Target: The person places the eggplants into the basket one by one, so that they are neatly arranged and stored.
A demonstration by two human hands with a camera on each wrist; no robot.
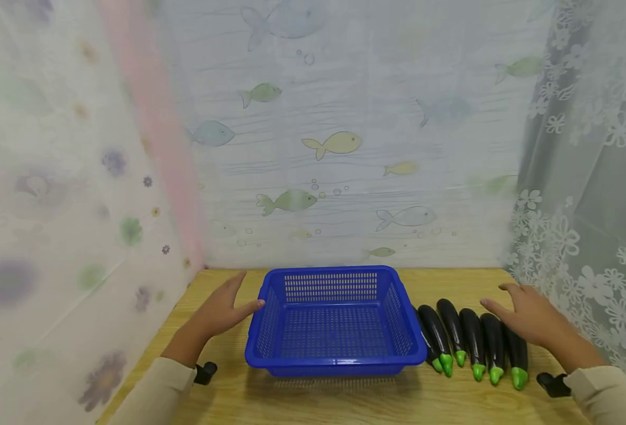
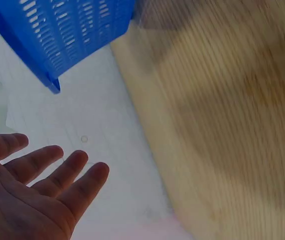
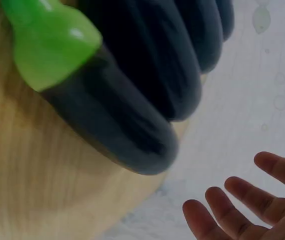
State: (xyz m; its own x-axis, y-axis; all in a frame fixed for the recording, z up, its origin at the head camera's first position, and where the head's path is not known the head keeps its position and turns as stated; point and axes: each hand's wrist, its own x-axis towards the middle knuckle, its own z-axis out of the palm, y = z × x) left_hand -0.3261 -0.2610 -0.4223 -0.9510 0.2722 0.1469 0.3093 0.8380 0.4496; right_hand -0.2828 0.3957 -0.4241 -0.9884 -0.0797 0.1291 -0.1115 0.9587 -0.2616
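Both the right hand (image 1: 533, 313) and the left hand (image 1: 222, 313) hold nothing — each grip is loose, with fingers extended and the thumb set apart. The right hand is the nearer one to the eggplants (image 1: 473, 339): it hovers by the right end of their row, thumb pointing inward, and the right wrist view shows its other fingers apart from the closest one. That rightmost eggplant (image 1: 517, 360) lies just to the left of the right hand and toward the person, its far end partly hidden. I judge this the relation a reach would turn on: six eggplants can be made out side by side, long axes running roughly away from the person, green stem ends near and dark rounded ends far, so a grip from the right would meet them across their length. The left hand is well apart from them, with the blue basket (image 1: 302, 361) between; it hovers beside the basket's left wall, thumb tip near the rim — whether they touch, I cannot tell. In the head view the basket's right rim covers part of the leftmost eggplant. Basket and eggplants rest on a wood-grain worktop (image 1: 228, 348). Beyond it hangs a fish-patterned sheet (image 1: 339, 94), with a flowered sheet (image 1: 52, 236) at the left and a lacy curtain (image 1: 594, 283) at the right.
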